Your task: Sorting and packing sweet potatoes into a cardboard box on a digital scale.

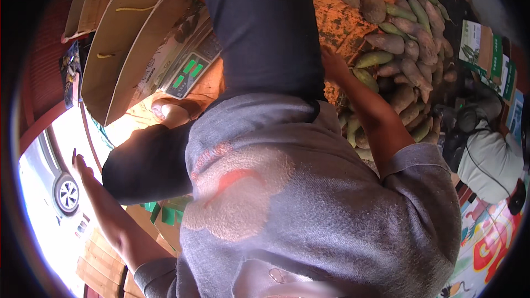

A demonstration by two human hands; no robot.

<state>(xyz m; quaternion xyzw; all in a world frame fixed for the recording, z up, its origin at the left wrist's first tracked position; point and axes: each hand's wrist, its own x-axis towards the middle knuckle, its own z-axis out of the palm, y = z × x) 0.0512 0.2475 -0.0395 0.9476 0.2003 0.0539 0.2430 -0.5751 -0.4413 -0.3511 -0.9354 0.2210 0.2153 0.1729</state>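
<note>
Produce pile (414, 60) is seen at upper right, partly on an orange sheet (339, 25). Long and rounded pieces, brown and green mixed, many overlapping, a few spread loose at the top. Right hand (334, 65) is held low at the pile's left side, just beside the dark trouser leg (265, 33); fingers are poorly shown, so whether anything is gripped or touched cannot be told. Left hand (81, 164) is held far out to the left, well apart from the right hand and from the pile, raised near the bent knee (124, 165); a thin dark tip is seen at its fingers, and whether that is a held item cannot be told. Hands are not joined.

Between them, a grey shirt (342, 204) with a pale and red print is shown. A bare foot (172, 111) is placed on the orange sheet. Near the foot, a digital scale (187, 74) with three lit green displays is set against an open cardboard box (124, 27), flaps raised; whether the box is borne by the scale cannot be told. More cardboard (102, 265) is stacked at lower left. Further out, a car (44, 174) is partly seen at left in strong glare. At far right, another person (486, 165) in a pale top is seen, with green-and-white cartons (477, 44) above.
</note>
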